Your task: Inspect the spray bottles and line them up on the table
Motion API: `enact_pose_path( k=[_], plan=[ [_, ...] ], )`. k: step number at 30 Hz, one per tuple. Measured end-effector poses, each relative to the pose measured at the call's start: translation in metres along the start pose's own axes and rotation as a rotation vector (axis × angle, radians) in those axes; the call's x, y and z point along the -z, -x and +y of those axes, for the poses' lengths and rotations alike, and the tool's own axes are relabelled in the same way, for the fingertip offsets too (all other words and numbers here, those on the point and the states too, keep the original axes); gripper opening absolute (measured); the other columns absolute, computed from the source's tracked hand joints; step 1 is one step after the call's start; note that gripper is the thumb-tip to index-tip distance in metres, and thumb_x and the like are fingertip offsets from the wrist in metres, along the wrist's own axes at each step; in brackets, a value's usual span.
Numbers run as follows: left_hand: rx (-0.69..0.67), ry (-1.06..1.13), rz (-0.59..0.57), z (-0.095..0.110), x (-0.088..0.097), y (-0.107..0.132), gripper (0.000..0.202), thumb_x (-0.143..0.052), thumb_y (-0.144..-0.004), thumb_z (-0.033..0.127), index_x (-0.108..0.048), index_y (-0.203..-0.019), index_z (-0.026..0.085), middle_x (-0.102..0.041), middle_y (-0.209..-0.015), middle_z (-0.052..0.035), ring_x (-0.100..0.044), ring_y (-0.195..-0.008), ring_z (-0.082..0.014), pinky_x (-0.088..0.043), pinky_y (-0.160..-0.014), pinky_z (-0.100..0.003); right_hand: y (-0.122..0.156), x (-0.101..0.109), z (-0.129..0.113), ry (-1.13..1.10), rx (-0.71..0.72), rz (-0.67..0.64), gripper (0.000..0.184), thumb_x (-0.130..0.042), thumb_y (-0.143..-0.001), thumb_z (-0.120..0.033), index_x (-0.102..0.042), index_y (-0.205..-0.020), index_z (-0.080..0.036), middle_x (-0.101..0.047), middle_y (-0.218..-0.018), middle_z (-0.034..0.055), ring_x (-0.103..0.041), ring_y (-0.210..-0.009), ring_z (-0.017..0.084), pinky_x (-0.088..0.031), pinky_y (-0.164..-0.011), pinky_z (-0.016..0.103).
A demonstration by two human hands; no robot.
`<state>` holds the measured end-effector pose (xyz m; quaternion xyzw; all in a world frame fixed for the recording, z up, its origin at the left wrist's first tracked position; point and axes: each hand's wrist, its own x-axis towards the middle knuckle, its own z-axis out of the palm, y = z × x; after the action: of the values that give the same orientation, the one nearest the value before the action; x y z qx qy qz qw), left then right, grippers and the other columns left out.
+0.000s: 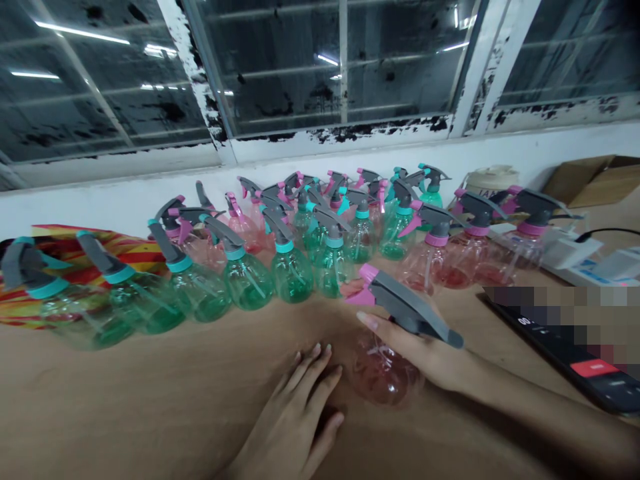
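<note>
Brown tabletop (150,407) up front, with green and pink spray bottles (293,275) crowding the far side. One pink bottle (387,377) is nearer, right of centre, right hand (425,348) fingers seemingly wrapped round its neck (bit blurry). Left hand (295,413) is just left, palm down, fingers slightly spread.

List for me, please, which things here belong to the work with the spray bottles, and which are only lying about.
In the work:
- right hand, gripping a pink-trigger bottle
- left hand, flat on the table
- green bottles, standing behind

Apparently just lying about:
- phone
- cardboard box
- red-and-yellow patterned material
</note>
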<state>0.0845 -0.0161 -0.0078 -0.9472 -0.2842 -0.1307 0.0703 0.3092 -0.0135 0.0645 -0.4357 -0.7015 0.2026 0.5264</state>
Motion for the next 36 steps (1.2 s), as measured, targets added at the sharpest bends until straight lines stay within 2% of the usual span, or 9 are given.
enact_pose_path(
  k=[3, 6, 12, 15, 18, 22, 27, 30, 36],
  plan=[
    [0.010, 0.027, 0.004, -0.0010, -0.0017, -0.0002, 0.043, -0.043, -0.094, 0.031, -0.040, -0.135, 0.019, -0.037, -0.144, -0.0067, -0.037, -0.130, -0.0241, -0.035, -0.103, -0.043, -0.0009, 0.0009, -0.0007, -0.016, -0.025, -0.012, 0.007, -0.057, -0.081, -0.026, -0.058, -0.087, -0.023, -0.066, -0.094, 0.0019, -0.063, -0.087, 0.017, -0.052, -0.073, 0.030],
    [0.005, 0.058, 0.013, -0.0024, -0.0032, -0.0011, 0.040, -0.040, -0.095, 0.031, -0.042, -0.133, 0.019, -0.037, -0.144, -0.0063, -0.034, -0.131, -0.0239, -0.035, -0.104, -0.042, -0.0017, 0.0024, -0.0015, -0.016, -0.064, -0.031, 0.008, -0.056, -0.082, -0.031, -0.059, -0.082, -0.024, -0.065, -0.086, 0.0011, -0.064, -0.084, 0.017, -0.051, -0.077, 0.031],
    [-0.007, 0.034, 0.026, -0.0023, -0.0026, -0.0011, 0.040, -0.039, -0.096, 0.031, -0.041, -0.134, 0.018, -0.042, -0.141, -0.0080, -0.039, -0.128, -0.0246, -0.037, -0.102, -0.043, -0.0001, 0.0018, 0.0024, -0.023, -0.115, -0.007, 0.015, -0.057, -0.082, -0.038, -0.059, -0.079, -0.023, -0.064, -0.076, -0.0003, -0.062, -0.067, 0.014, -0.053, -0.066, 0.028],
    [0.007, 0.038, 0.026, -0.0013, -0.0005, -0.0013, 0.039, -0.035, -0.098, 0.032, -0.041, -0.133, 0.018, -0.043, -0.140, -0.0078, -0.039, -0.128, -0.0240, -0.037, -0.102, -0.044, 0.0002, 0.0018, 0.0043, -0.005, -0.112, -0.012, 0.015, -0.058, -0.082, -0.038, -0.060, -0.080, -0.023, -0.064, -0.075, -0.0005, -0.062, -0.067, 0.014, -0.053, -0.065, 0.028],
    [0.002, 0.035, 0.031, -0.0007, 0.0013, -0.0022, 0.039, -0.037, -0.097, 0.032, -0.041, -0.133, 0.017, -0.044, -0.139, -0.0080, -0.040, -0.127, -0.0241, -0.038, -0.101, -0.044, -0.0010, 0.0040, 0.0034, -0.024, -0.085, -0.047, 0.017, -0.061, -0.080, -0.035, -0.063, -0.093, -0.025, -0.066, -0.084, -0.0002, -0.064, -0.078, 0.016, -0.053, -0.075, 0.029],
    [0.000, 0.049, 0.018, -0.0014, 0.0012, -0.0027, 0.039, -0.037, -0.097, 0.032, -0.041, -0.133, 0.017, -0.044, -0.139, -0.0079, -0.040, -0.128, -0.0243, -0.038, -0.101, -0.044, -0.0016, 0.0070, 0.0030, -0.019, -0.048, -0.068, 0.034, -0.061, -0.080, -0.032, -0.059, -0.113, -0.028, -0.067, -0.100, 0.0011, -0.062, -0.095, 0.017, -0.050, -0.085, 0.030],
    [0.017, 0.096, 0.005, -0.0034, -0.0025, -0.0016, 0.039, -0.037, -0.097, 0.032, -0.041, -0.134, 0.021, -0.041, -0.142, -0.0059, -0.035, -0.130, -0.0240, -0.036, -0.103, -0.044, 0.0009, 0.0075, 0.0077, 0.001, -0.060, -0.082, 0.040, -0.059, -0.082, -0.035, -0.055, -0.121, -0.029, -0.065, -0.095, 0.0029, -0.062, -0.090, 0.018, -0.050, -0.084, 0.033],
    [0.016, 0.063, 0.006, -0.0031, -0.0033, -0.0015, 0.042, -0.042, -0.095, 0.031, -0.040, -0.135, 0.019, -0.039, -0.143, -0.0065, -0.038, -0.129, -0.0245, -0.037, -0.102, -0.044, 0.0016, 0.0067, 0.0078, -0.001, -0.069, -0.082, 0.032, -0.059, -0.082, -0.034, -0.059, -0.113, -0.028, -0.065, -0.091, 0.0027, -0.063, -0.086, 0.018, -0.051, -0.081, 0.033],
    [0.015, 0.042, 0.011, -0.0016, 0.0004, -0.0025, 0.039, -0.038, -0.096, 0.030, -0.041, -0.134, 0.018, -0.041, -0.142, -0.0068, -0.038, -0.129, -0.0238, -0.037, -0.102, -0.043, 0.0011, 0.0049, 0.0052, -0.033, -0.062, -0.050, 0.019, -0.058, -0.081, -0.029, -0.062, -0.100, -0.028, -0.067, -0.101, 0.0004, -0.062, -0.094, 0.018, -0.051, -0.082, 0.031]
  ],
)
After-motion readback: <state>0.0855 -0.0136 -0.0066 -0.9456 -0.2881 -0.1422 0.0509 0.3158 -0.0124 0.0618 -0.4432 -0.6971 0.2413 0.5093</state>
